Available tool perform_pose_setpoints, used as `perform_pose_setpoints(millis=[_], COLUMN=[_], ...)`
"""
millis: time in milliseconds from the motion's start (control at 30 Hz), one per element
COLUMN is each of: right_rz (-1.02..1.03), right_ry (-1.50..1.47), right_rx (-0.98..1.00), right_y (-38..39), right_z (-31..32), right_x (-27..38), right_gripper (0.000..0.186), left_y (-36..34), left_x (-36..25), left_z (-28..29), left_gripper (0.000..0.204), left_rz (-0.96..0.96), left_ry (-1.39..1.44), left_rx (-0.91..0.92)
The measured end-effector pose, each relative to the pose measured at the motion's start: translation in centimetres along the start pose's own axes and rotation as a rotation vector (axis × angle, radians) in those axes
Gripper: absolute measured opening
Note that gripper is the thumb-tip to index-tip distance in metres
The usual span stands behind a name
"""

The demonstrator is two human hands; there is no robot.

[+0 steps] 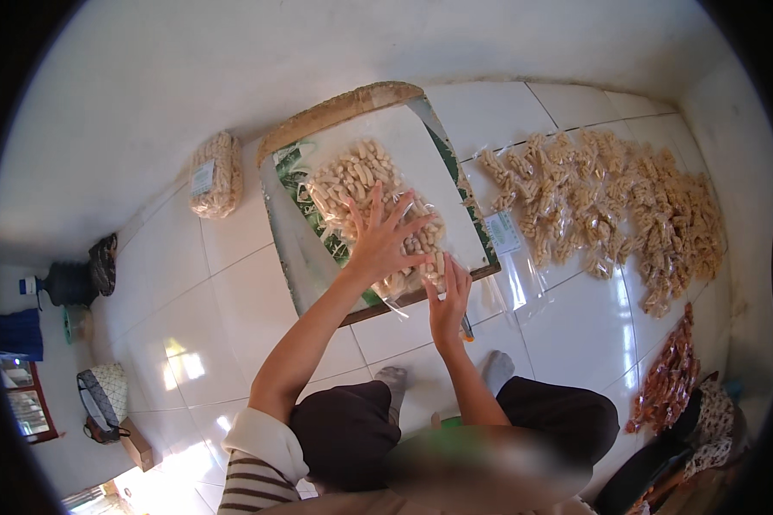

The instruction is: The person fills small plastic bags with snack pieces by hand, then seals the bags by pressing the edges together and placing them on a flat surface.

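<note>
A clear plastic bag of pale, finger-shaped snacks [352, 176] lies flat on a low table [421, 142] with a white top and a green patterned sheet. My left hand [382, 236] rests across the bag with its fingers spread wide. At the bag's near right corner, my right hand [449, 305] has its thumb and fingers bent around the plastic edge. The left palm and fingers cover part of the contents. Just beside my right wrist, a thin tool with an orange end [466, 329] shows partly.
A filled, labelled bag [217, 176] stands by the wall at the left. To the right, many small snack packets [593, 197] spread over the tiled floor, near clear labelled empty bags [507, 240]. Reddish-brown packets [668, 373] lie nearer. A patterned bag [103, 399] sits far left.
</note>
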State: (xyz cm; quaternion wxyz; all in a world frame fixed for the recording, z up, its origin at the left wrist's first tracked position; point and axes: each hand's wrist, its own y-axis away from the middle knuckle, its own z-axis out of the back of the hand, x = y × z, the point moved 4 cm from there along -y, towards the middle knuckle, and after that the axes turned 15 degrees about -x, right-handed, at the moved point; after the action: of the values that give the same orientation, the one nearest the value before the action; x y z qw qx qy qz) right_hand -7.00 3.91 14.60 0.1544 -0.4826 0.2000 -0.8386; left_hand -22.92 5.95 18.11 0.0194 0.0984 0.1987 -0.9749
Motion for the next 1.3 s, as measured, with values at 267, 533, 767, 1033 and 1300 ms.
perform_pose_setpoints(millis=[267,533,767,1033,1300], right_rz=[-0.504,-0.178,-0.026,-0.06,-0.366], right_ry=[-0.551,-0.207,0.095,0.09,-0.2], right_rx=[0.194,-0.033,-0.035,-0.093,0.029], right_y=[0.3,-3.2,-4.7,-5.0,-4.2], right_z=[-0.7,-2.1,-2.9,-3.7,-2.1], right_x=[-3.1,-2.4,-1.5,-2.2,-3.3], right_gripper=[0.055,0.035,0.023,0.013,0.027], left_y=[-0.3,0.0,0.3,0.0,0.1], left_x=[0.4,1.1,1.0,1.0,0.7], left_z=[0.1,-0.5,-0.2,0.0,-0.2], left_gripper=[0.066,0.066,0.067,0.07,0.067], left_rz=[0.012,0.043,0.037,0.082,0.115], left_ry=[-0.011,0.033,0.01,0.104,-0.035], left_rx=[0.002,-0.042,-0.035,-0.091,-0.1])
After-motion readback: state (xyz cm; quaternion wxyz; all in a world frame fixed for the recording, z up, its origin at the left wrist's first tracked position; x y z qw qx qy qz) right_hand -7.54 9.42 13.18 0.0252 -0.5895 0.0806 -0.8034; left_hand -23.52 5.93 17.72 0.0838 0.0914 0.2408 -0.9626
